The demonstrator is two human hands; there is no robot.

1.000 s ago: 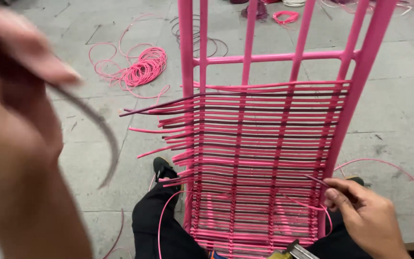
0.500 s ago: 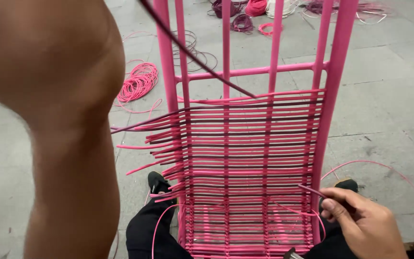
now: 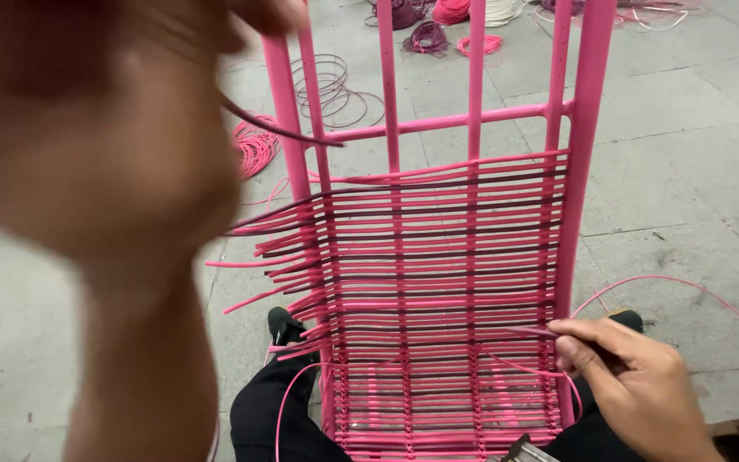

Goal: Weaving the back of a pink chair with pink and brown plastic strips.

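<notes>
Dark cord [image 3: 280, 130], held far left by the blurred left hand [image 3: 104, 145] (finger state unclear); right hand [image 3: 635, 385] pinches its other end beside the pink frame [image 3: 588, 128]. Slack may snag woven rows.

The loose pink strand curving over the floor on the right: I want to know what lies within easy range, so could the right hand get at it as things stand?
Probably yes. The right hand sits at the pink frame's right upright, pinching a dark strand. The loose pink strand arcs just beyond it, with only bare floor between.
</notes>
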